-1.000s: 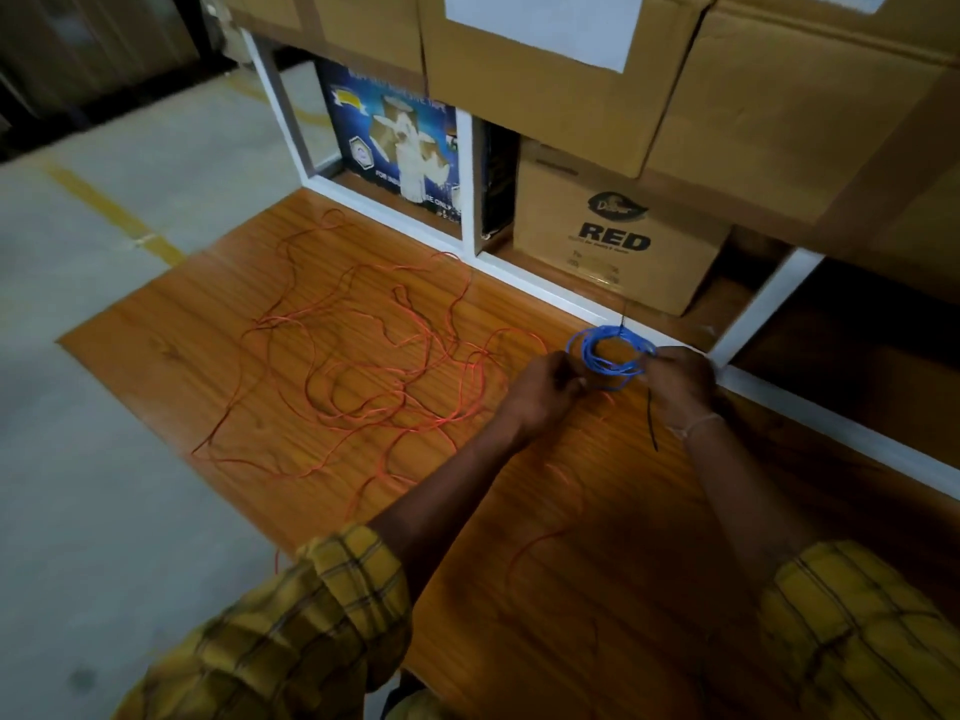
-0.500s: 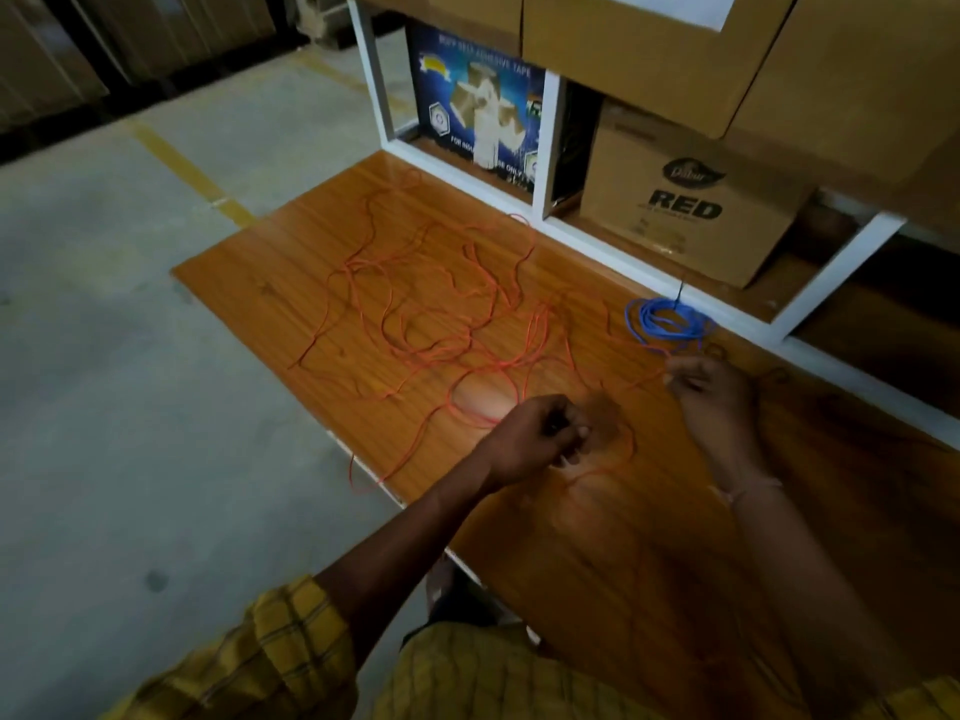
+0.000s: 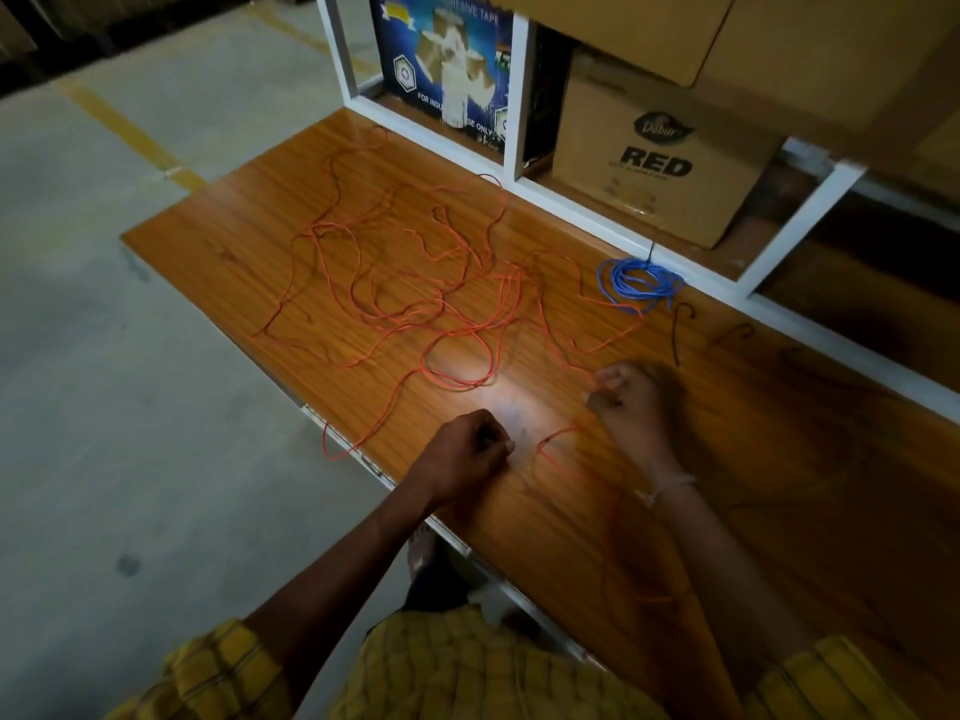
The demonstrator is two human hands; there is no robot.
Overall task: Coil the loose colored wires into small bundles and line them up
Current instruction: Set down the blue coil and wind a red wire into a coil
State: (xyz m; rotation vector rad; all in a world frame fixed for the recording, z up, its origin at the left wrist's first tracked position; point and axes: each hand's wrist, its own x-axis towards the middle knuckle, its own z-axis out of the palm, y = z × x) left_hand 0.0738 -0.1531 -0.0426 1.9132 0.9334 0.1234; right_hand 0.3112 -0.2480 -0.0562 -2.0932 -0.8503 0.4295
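A long loose orange wire (image 3: 431, 298) sprawls in tangled loops over the wooden tabletop (image 3: 223, 241). A coiled blue wire bundle (image 3: 640, 282) lies at the table's far edge, by the white shelf frame. My right hand (image 3: 626, 397) pinches a strand of the orange wire between thumb and fingers. My left hand (image 3: 470, 452) is curled near the table's front edge, close to a short bend of orange wire; whether it holds the wire I cannot tell. Dark wires (image 3: 675, 335) lie to the right, dim and hard to make out.
A white shelf frame (image 3: 587, 220) runs along the back of the table. In it stand a cardboard box marked RED (image 3: 660, 158) and a blue adhesive tape box (image 3: 441, 75). Larger cartons sit above. Concrete floor with a yellow line (image 3: 135, 132) lies to the left.
Both hands let go of the blue bundle, which now lies at the far edge. They moved back toward me and onto the orange wire. The camera view shifted left and down.
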